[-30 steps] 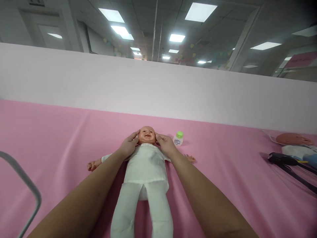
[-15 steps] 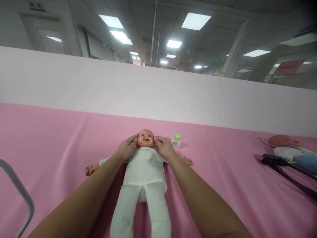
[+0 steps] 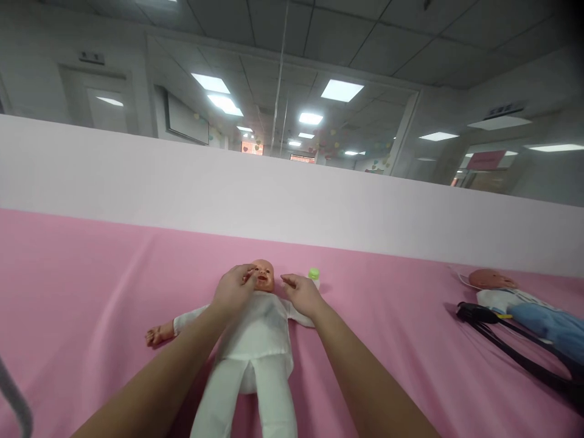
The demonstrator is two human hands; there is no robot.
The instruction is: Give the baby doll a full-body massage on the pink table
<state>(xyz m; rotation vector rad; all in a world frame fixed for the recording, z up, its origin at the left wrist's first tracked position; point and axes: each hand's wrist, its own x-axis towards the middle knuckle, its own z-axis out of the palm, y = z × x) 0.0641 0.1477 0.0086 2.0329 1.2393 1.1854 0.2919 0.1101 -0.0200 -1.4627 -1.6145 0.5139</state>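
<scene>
Doll (image 3: 255, 331) in white, supine on pink sheet (image 3: 91, 274), centre. Left hand (image 3: 232, 291) fingers curled, touching doll's face; right hand (image 3: 301, 295) loosely open, empty, just right of head. Step judged: face handling; next calls for light fingertip contact.

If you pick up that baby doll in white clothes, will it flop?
The baby doll in white clothes probably flops: its cloth legs lie limp on the pink sheet. Its shiny head looks like hard plastic, so likely stiff there. It probably won't roll, lying flat.
</scene>
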